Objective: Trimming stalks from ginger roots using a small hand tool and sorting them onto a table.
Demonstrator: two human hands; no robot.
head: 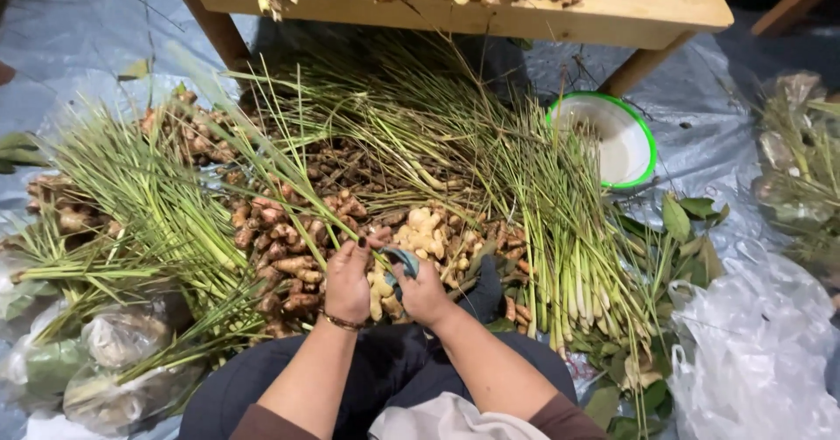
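My left hand (348,275) and my right hand (423,293) are close together over a heap of pale and brown ginger-like roots (289,239). Between them I hold a pale root piece (381,293). My right hand also grips a small tool with a blue-grey handle (404,261), which looks like scissors. A bracelet sits on my left wrist. Long bundles of lemongrass stalks (560,247) lie to the right of my hands, and more lemongrass (149,204) lies to the left.
A low wooden table (630,3) stands at the far side with more roots on top. A white bowl with a green rim (643,134) sits on the grey plastic sheet. Green leaves (682,230) and plastic bags (752,352) lie at the right, and bagged greens (114,344) at the left.
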